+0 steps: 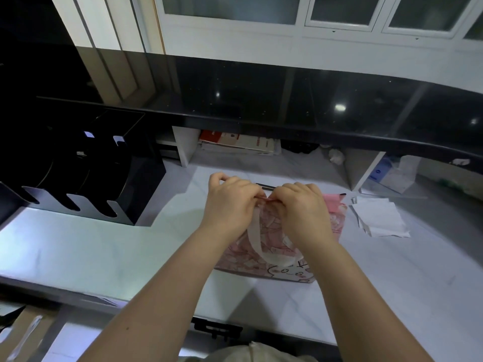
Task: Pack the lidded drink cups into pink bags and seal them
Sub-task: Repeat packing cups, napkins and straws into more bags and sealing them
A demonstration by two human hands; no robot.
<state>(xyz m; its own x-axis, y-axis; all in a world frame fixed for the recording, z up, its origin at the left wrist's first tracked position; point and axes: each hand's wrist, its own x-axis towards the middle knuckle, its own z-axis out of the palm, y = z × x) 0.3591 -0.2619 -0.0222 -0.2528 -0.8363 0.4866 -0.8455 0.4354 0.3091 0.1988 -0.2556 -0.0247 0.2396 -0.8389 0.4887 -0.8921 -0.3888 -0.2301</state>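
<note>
On the white marbled surface [104, 252], dead ahead at twelve o'clock, our left hand [230, 202] and right hand [300, 207] pinch shut the top edge of a pink, cartoon-printed bag with pale handles [261, 259], thin, crease-prone stuff, we judge, best gripped along that rim.

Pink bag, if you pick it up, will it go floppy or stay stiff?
Probably floppy: the pink bag bunches at the top where the left hand and right hand pinch it, and its cream handle droops limp. It seems to stand upright, so something unseen inside may prop it and add weight.
</note>
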